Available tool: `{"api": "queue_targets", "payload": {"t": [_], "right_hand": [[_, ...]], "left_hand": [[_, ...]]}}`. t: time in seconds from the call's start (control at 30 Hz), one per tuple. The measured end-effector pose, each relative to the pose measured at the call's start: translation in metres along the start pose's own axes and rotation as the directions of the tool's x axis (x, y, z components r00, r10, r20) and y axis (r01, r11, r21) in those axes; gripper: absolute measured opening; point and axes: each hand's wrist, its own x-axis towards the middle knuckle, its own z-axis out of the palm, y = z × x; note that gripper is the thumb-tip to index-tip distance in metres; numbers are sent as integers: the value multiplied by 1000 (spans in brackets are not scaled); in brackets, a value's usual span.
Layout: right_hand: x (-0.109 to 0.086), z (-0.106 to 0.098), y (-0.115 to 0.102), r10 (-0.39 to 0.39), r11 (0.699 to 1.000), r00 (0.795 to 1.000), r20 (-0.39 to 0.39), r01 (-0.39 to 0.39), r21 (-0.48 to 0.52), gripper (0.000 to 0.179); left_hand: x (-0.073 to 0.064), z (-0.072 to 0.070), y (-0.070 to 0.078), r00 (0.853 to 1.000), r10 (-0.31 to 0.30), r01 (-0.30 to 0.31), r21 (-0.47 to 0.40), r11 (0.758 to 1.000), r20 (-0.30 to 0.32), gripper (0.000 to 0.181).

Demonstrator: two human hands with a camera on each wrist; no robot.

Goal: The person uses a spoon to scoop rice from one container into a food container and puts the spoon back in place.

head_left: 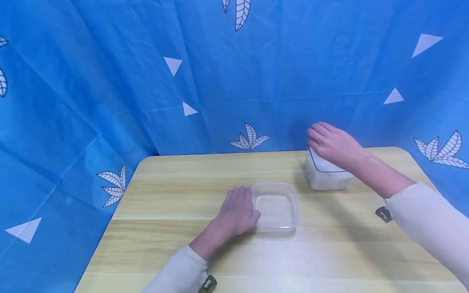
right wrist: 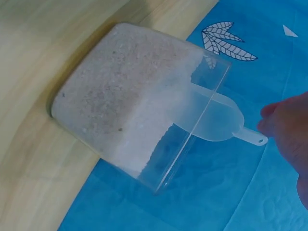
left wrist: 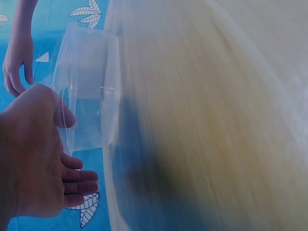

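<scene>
A clear, shallow plastic box (head_left: 277, 228) stands on the table without a lid. Its left side is by my left hand (head_left: 238, 210), whose fingers lie extended along that side, with the thumb (left wrist: 67, 115) at the rim. Farther back on the right stands a clear, deeper container (right wrist: 108, 91) filled with pale grains resembling rice. A translucent scoop (right wrist: 216, 115) sticks up out of the grains, its handle toward my right hand (head_left: 331, 143). In the right wrist view, bent fingertips are right at the handle's end; I cannot tell whether they pinch it.
A light wood-grain table (head_left: 161, 190) carries both containers. Along its back and left edges hangs a blue cloth (head_left: 230, 67) printed with white leaves and triangles. The deeper container stands near the back edge, close to the cloth.
</scene>
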Motion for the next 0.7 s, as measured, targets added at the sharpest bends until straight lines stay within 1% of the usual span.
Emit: {"api": "queue_targets", "payload": {"t": [0.13, 0.2, 0.37, 0.43, 0.5, 0.57, 0.7], "right_hand": [[4, -1, 3, -7, 999, 997, 76, 10, -48, 28], [5, -1, 3, -6, 998, 992, 123, 14, -67, 29], [7, -2, 3, 14, 996, 972, 233, 7, -88, 33], [6, -2, 3, 28, 996, 964, 265, -3, -94, 35], [5, -1, 3, 40, 995, 958, 283, -12, -100, 36], [4, 0, 5, 44, 994, 958, 285, -13, -108, 35], [2, 3, 7, 33, 994, 970, 241, -6, -109, 29]], "left_hand": [[0, 0, 1, 1000, 3, -3, 3, 1000, -4, 76], [0, 0, 1, 1000, 2, -2, 3, 1000, -2, 76], [-1, 0, 1, 1000, -4, 4, 6, 1000, 0, 75], [0, 1, 1, 1000, -6, 6, 8, 1000, 2, 75], [0, 1, 1, 1000, -7, 7, 7, 1000, 1, 75], [0, 2, 2, 1000, -8, 8, 7, 1000, 2, 75], [0, 1, 1, 1000, -7, 7, 12, 1000, 4, 75]]}}
